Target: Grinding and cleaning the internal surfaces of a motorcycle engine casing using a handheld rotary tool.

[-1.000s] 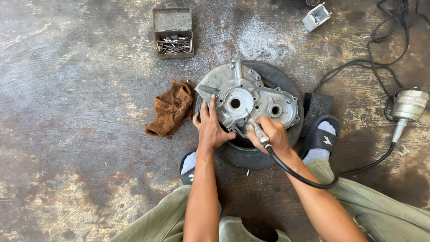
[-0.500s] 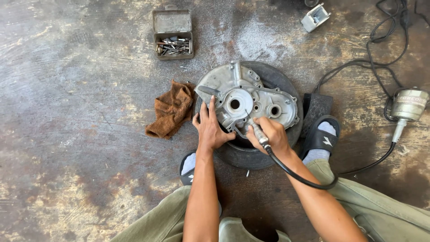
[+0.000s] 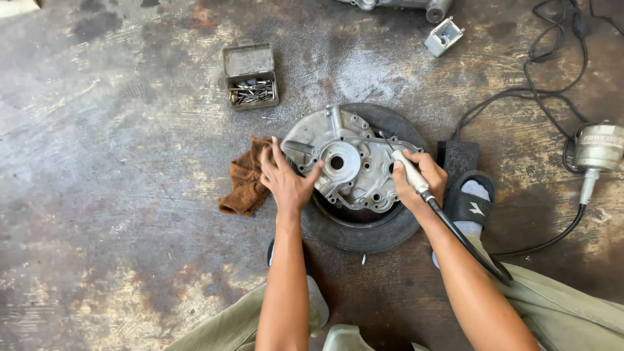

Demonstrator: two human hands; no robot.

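Grey metal casing [image 3: 351, 162] on tyre [image 3: 364, 227], left hand [image 3: 285, 179] spread on its edge, right hand [image 3: 419, 179] clenched around grinder handpiece [image 3: 409, 170]; brown rag [image 3: 246, 179] beside, bit tin [image 3: 251, 77] beyond.

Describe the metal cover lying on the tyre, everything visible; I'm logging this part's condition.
The metal cover is a dull grey cast piece, aluminium by its look, irregular in outline, with a round central bore, raised bosses and small bolt holes. It lies roughly flat on a black tyre on the floor. The left hand rests on its left edge; the right hand holds a handpiece of a flexible-shaft tool against its right side. Pale dust surrounds it.
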